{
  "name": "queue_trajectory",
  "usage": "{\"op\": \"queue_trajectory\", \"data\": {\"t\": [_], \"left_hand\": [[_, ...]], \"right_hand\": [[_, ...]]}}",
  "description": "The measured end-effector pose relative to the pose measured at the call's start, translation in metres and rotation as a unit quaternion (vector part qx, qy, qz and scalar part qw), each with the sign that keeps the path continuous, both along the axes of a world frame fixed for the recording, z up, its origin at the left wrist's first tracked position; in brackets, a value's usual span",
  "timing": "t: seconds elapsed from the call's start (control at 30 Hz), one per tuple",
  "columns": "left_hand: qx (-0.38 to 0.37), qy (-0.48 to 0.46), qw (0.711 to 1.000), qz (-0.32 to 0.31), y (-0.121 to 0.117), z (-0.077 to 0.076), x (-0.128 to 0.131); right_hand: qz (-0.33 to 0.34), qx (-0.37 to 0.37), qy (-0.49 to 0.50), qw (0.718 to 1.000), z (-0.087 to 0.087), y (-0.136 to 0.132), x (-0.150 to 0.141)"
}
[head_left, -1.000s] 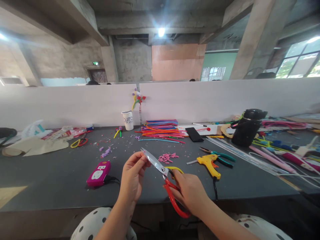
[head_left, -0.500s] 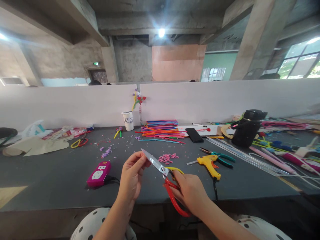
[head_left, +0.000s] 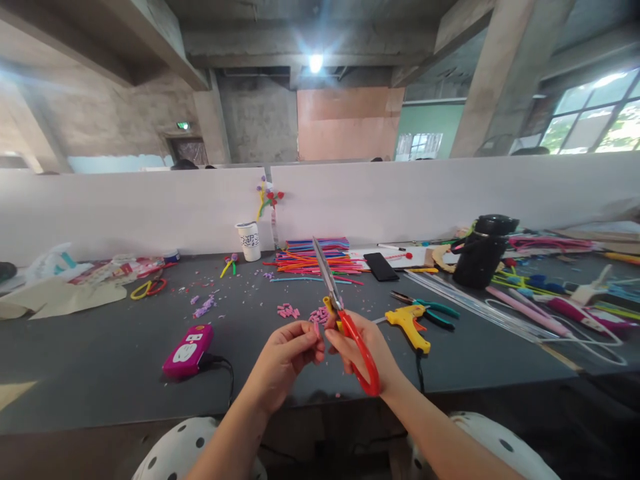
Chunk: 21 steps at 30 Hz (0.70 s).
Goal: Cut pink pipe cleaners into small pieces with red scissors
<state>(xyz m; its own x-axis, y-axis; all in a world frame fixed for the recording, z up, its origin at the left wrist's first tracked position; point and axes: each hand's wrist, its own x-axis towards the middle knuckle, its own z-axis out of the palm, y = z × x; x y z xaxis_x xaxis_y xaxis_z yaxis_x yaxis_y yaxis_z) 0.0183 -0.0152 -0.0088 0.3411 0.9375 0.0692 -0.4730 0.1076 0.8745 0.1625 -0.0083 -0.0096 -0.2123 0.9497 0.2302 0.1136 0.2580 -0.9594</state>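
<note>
Between thumb and forefinger, my left hand (head_left: 287,363) pinches a short pink piece of pipe cleaner (head_left: 317,329). My right hand (head_left: 367,350) is wrapped round scissors (head_left: 327,272) with one red and one yellow handle; their blades point up and away and look nearly closed. The fingertips of both hands are close together. Just beyond them on the table lie small cut pink pieces (head_left: 289,311) in two groups, the right one partly covered by my right hand.
Colourful pipe cleaners (head_left: 320,259) lie stacked at the back near a phone (head_left: 381,267) and a white cup (head_left: 249,241). To the right are a yellow glue gun (head_left: 409,327), pliers (head_left: 433,310) and a black flask (head_left: 483,253). A magenta box (head_left: 189,352) with a cable sits left.
The scissors have swung from pointing left to pointing up, away from my left fingertips. My hands have come closer together. A second group of pink pieces now shows, and the view has shifted slightly.
</note>
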Motion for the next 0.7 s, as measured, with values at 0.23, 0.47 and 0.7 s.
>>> {"op": "queue_trajectory", "data": {"t": [0.23, 0.47, 0.7], "left_hand": [[-0.017, 0.04, 0.999, -0.032, 0.0016, -0.0093, 0.0006], [0.044, 0.184, 0.978, 0.083, 0.0033, -0.0098, 0.0021], [0.071, 0.228, 0.964, 0.119, 0.0057, -0.0112, 0.0037]], "right_hand": [[0.09, -0.048, 0.055, 0.993, 0.0002, 0.0075, 0.0002], [0.017, -0.037, -0.058, 0.997, 0.0026, 0.0058, -0.0022], [-0.015, 0.01, -0.101, 0.995, -0.0015, 0.0087, -0.0024]]}}
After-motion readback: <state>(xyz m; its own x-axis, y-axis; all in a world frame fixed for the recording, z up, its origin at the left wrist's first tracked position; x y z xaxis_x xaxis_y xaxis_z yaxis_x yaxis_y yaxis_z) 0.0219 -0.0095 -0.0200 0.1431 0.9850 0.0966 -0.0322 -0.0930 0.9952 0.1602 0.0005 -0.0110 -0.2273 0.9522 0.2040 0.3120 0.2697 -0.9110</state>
